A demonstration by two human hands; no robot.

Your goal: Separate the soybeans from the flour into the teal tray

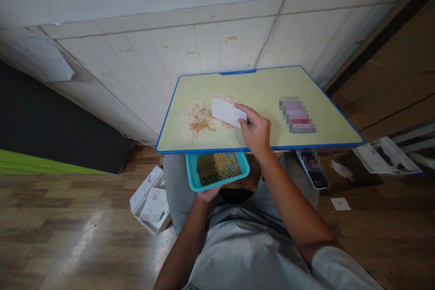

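My right hand (256,130) pinches a white card (226,112) above a small yellow-green table with a blue rim (258,148). The card's edge rests beside a spread of white rice mixed with yellow beans (200,122) on the left of the tabletop. My left hand (208,193) grips the underside of a teal tray (192,170) held just below the table's near edge. The tray holds many yellow beans (217,168). Most of the left hand's fingers are hidden under the tray.
A blurred pink and red object (297,116) lies on the right of the table. Another container (314,168) hangs under the right edge. An open white box (151,199) and papers (385,154) lie on the wooden floor. A white wall stands behind the table.
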